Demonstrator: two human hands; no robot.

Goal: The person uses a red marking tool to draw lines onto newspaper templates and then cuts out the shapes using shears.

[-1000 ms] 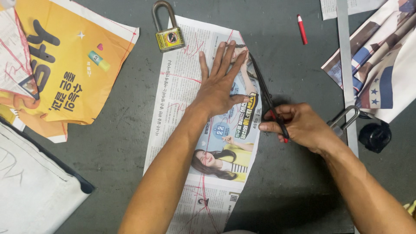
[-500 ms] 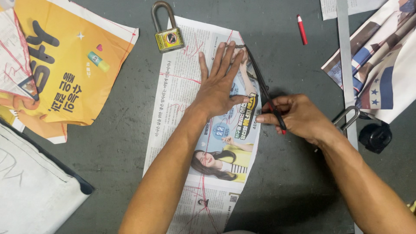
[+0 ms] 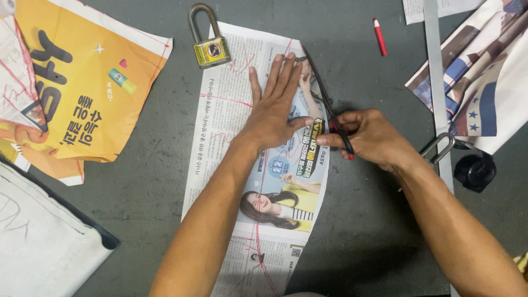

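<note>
A long strip of newspaper (image 3: 231, 137) marked with red lines lies on the grey mat (image 3: 154, 181). My left hand (image 3: 275, 104) presses flat on it, fingers spread. My right hand (image 3: 368, 137) grips the red and black handles of a pair of scissors (image 3: 322, 93). The blades run up along the paper's right edge, their tips near its top corner. A brass padlock (image 3: 209, 47) rests on the strip's top left corner.
An orange printed sheet (image 3: 82, 88) lies at the left and white paper (image 3: 38, 242) at the lower left. A red pencil (image 3: 379, 36) is at the top. A metal ruler (image 3: 437, 82), more printed paper (image 3: 489, 77) and a black object (image 3: 476, 171) sit at the right.
My right hand has pushed the scissors up along the paper's right edge. The left hand stays pressed on the paper.
</note>
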